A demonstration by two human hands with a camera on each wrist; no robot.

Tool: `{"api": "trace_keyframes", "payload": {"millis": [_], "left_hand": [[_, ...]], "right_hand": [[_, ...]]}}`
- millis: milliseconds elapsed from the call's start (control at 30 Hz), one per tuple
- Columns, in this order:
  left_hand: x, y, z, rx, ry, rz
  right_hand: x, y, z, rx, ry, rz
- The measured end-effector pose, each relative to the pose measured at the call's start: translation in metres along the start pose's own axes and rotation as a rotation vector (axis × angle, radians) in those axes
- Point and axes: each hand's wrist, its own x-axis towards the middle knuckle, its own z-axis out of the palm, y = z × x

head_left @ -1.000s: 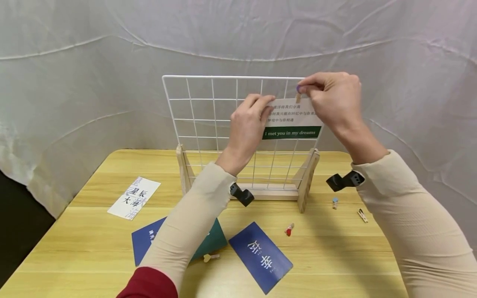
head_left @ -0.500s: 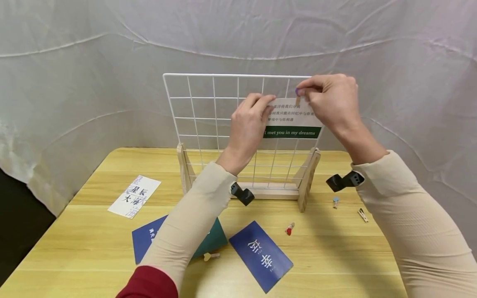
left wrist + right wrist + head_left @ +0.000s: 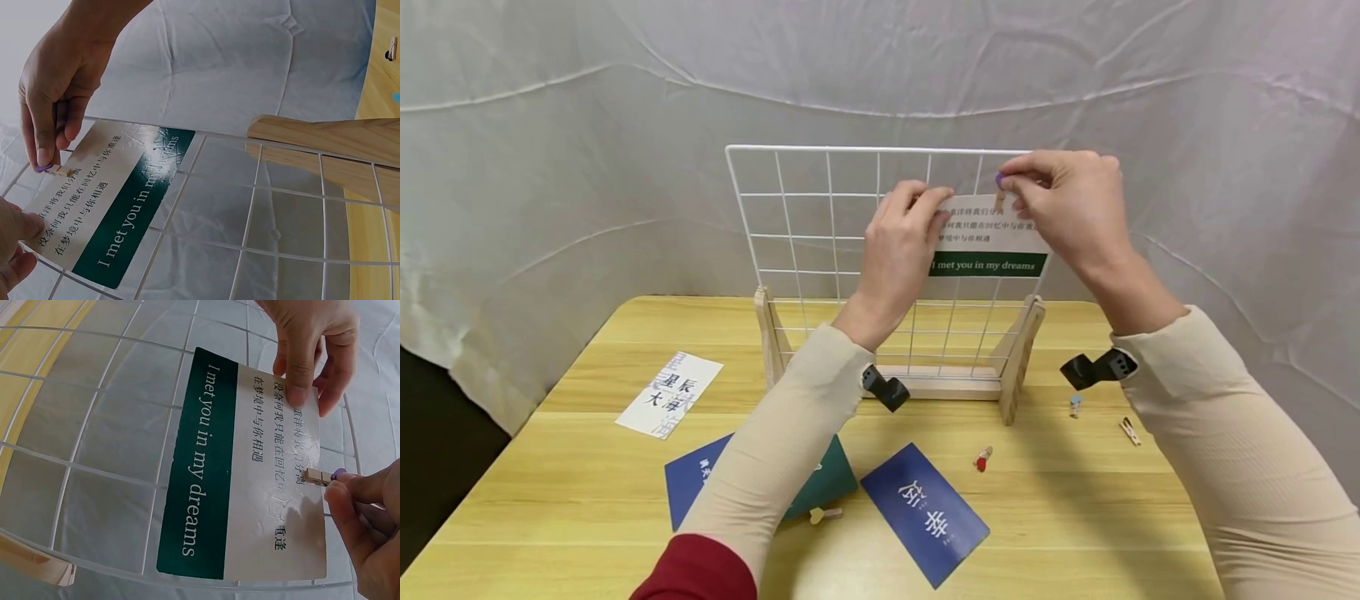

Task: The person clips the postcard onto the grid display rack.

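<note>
In the head view, a white card [image 3: 988, 223] with a green band and "I met you in my dreams" lies against the upper right of a white wire grid [image 3: 805, 196]. My left hand [image 3: 902, 242] pinches the card's left end, thumb in front and other fingers behind, as the right wrist view shows. With thumb and fingertips my right hand [image 3: 1075, 204] pinches a small wooden clothespin [image 3: 319, 477] by its purple-topped end. The clothespin's wooden tip overlaps the card's top edge near the middle.
Wooden feet [image 3: 1021, 367] hold the grid upright on the table [image 3: 1060, 525]. In front lie a blue card [image 3: 925, 512], a green card [image 3: 831, 479], another blue card [image 3: 692, 479] and a white card [image 3: 670, 396]. Small clothespins, including a red-heart one [image 3: 982, 460], are scattered about.
</note>
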Motion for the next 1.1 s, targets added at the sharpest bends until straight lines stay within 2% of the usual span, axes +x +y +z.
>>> {"api": "trace_keyframes", "payload": {"millis": [233,500,833,967,1100], "left_hand": [[0.0,-0.003,-0.003,-0.012,-0.005,-0.01],[-0.005,-0.007,-0.012,-0.037,-0.011,-0.007],[-0.014,-0.009,-0.029,-0.123,-0.055,0.043],[-0.014,-0.01,-0.036,-0.153,-0.11,0.008],[-0.015,-0.012,-0.046,-0.22,-0.194,-0.068]], "right_hand": [[-0.006,0.001,-0.003,-0.048,0.058,-0.078],[-0.018,0.006,-0.006,0.013,0.094,-0.113],[-0.033,0.012,-0.008,0.028,0.062,-0.134],[-0.036,0.013,-0.008,0.046,0.057,-0.144],[-0.039,0.013,-0.012,0.11,0.022,-0.101]]}}
